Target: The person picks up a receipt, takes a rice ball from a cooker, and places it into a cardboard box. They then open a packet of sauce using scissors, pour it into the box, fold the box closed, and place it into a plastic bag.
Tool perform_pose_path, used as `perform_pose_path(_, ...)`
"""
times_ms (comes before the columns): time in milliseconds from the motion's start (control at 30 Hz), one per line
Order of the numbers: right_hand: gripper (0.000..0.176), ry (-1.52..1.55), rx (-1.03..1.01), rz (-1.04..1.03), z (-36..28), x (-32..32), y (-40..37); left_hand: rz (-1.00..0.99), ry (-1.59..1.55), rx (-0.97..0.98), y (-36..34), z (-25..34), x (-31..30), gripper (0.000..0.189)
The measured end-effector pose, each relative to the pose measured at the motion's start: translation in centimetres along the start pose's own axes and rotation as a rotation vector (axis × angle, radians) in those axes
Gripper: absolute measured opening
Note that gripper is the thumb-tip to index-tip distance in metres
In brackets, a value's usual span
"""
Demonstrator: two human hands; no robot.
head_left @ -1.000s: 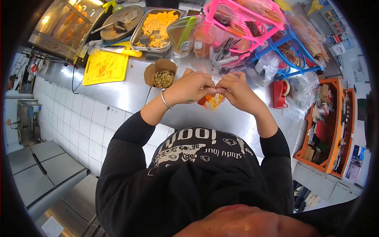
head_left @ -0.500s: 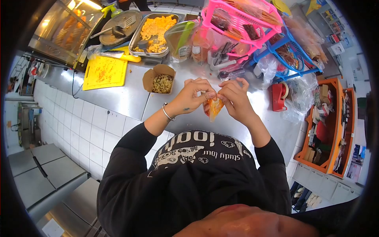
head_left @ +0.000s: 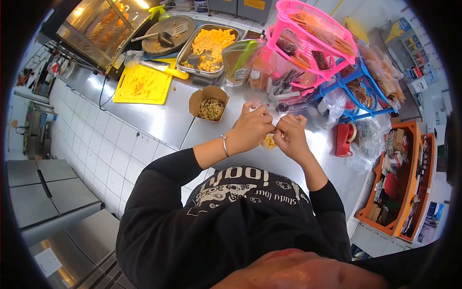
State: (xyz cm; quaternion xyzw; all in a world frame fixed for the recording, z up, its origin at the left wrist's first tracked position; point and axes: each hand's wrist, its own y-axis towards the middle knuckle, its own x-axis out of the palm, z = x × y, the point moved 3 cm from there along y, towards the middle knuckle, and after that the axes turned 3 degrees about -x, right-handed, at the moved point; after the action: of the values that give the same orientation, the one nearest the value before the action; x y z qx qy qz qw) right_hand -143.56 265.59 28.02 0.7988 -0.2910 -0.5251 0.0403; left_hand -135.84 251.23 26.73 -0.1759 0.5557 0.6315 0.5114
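My left hand [head_left: 251, 129] and my right hand [head_left: 290, 135] meet fingertip to fingertip over the steel counter [head_left: 159, 115], both pinching the top of a small clear bag of orange-yellow food [head_left: 268, 141]. Most of the bag is hidden behind my fingers. A silver bracelet sits on my left wrist. An open brown paper box of chopped food [head_left: 209, 104] stands just beyond my left hand.
At the back are a yellow cutting board [head_left: 144, 85] with a yellow-handled knife [head_left: 163, 69], a metal tray of yellow food [head_left: 209, 44] and a glass warmer [head_left: 96, 29]. Pink [head_left: 308, 38] and blue [head_left: 358, 84] baskets and a red tape dispenser [head_left: 343, 139] stand to the right.
The bag hung open below my fingers before; now my hands have closed tighter around its top and mostly cover it. The view has shifted slightly.
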Motion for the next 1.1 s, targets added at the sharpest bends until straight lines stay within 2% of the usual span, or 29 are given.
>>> perform_pose_path(267, 0.009, 0.234, 0.271, 0.094, 1.4, 3.6, -0.8, 0.114, 0.092, 0.03, -1.7, -0.6, 1.6, 0.013)
perform_pose_path(367, 0.013, 0.618, 0.537, 0.062, 2.7, 5.8, -1.7, 0.131, 0.098, 0.016, -2.4, -0.7, 1.5, 0.014)
perform_pose_path(467, 0.015, 0.957, 0.679, -0.069, 3.7, 8.0, -2.4, 0.11, 0.099, -0.032, -3.3, -0.4, 0.8, 0.012)
perform_pose_path(567, 0.015, 0.762, 0.484, -0.047, 2.9, 7.8, -1.9, 0.052, 0.032, -0.133, -3.9, -0.7, -0.2, 0.007)
perform_pose_path(667, 0.014, 0.403, 0.151, -0.17, 0.4, 6.6, -0.3, -0.053, -0.089, -0.236, -5.4, -1.1, -1.9, 0.004)
perform_pose_path(867, 0.018, 0.226, -0.22, -0.294, -5.9, 11.2, 2.0, -0.156, -0.05, -0.389, -11.8, -2.3, -6.8, 0.003)
perform_pose_path(967, 0.021, 0.159, -0.298, -0.323, -10.6, 15.2, 4.0, -0.13, -0.003, -0.411, -16.3, -4.1, -10.1, 0.002)
perform_pose_path(1067, 0.018, 0.144, -0.231, -0.545, -17.0, 18.9, 6.7, -0.068, 0.051, -0.4, -21.7, -6.5, -13.9, 0.004)
perform_pose_path(1100, 0.018, 0.142, -0.256, -0.485, -18.9, 20.2, 7.6, -0.054, 0.081, -0.403, -23.4, -7.2, -15.2, 0.006)
